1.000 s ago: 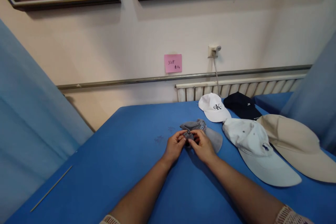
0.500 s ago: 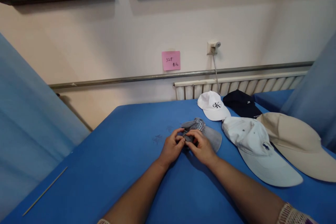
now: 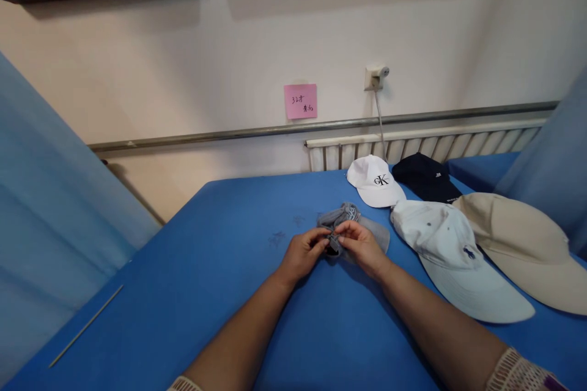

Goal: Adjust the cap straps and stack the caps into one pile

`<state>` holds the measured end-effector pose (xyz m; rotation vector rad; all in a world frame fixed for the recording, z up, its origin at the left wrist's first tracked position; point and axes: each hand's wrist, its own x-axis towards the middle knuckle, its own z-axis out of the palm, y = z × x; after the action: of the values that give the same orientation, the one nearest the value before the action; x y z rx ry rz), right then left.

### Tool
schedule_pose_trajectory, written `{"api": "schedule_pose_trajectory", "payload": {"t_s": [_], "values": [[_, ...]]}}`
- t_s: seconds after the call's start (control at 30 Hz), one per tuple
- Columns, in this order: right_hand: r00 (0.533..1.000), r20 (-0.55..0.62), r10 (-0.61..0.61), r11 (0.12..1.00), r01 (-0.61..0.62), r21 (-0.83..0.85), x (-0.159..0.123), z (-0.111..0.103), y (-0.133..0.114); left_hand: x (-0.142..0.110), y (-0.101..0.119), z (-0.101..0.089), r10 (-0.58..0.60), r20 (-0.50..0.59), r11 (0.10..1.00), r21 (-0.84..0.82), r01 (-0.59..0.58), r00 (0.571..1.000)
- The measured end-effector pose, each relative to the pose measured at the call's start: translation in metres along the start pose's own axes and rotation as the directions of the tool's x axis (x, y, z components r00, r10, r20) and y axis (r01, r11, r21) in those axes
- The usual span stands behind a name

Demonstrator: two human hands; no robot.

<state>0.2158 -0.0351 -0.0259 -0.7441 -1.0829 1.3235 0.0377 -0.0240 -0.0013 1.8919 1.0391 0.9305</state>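
A grey cap (image 3: 362, 226) lies crumpled on the blue table (image 3: 206, 293), its brim pointing right. My left hand (image 3: 302, 253) and my right hand (image 3: 362, 247) meet at the cap's back, both pinching its grey strap between thumb and fingers. The strap's small dark buckle sits between my fingertips, mostly hidden by them.
To the right lie several more caps: a white one with black letters (image 3: 373, 180), a dark navy one (image 3: 424, 177), a white one with a small logo (image 3: 454, 256) and a beige one (image 3: 523, 247). A pink note (image 3: 300, 101) and a socket (image 3: 373, 76) are on the wall.
My fingers have shifted on the strap, the right hand pinching higher and closer to the left. The cap stays in place; the view has tilted slightly.
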Motion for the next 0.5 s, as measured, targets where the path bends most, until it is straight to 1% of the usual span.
{"api": "schedule_pose_trajectory", "payload": {"t_s": [0.1, 0.2, 0.33, 0.5], "values": [[0.998, 0.033, 0.059, 0.992, -0.062, 0.111, 0.001, -0.006, -0.004, -0.001, 0.006, -0.004, 0.156, 0.033, 0.965, 0.209, -0.160, 0.987], [0.992, 0.069, 0.108, 0.973, -0.119, 0.197, 0.002, -0.011, -0.004, -0.001, 0.008, -0.004, 0.260, 0.069, 0.909, 0.320, -0.268, 0.963], [0.985, 0.094, 0.146, 0.949, -0.166, 0.269, 0.003, -0.012, -0.002, -0.003, 0.005, -0.002, 0.331, 0.089, 0.828, 0.450, -0.335, 0.939], [0.976, 0.137, 0.169, 0.929, -0.204, 0.308, 0.002, -0.010, -0.003, -0.005, 0.008, 0.000, 0.384, 0.148, 0.697, 0.601, -0.391, 0.911]]}}
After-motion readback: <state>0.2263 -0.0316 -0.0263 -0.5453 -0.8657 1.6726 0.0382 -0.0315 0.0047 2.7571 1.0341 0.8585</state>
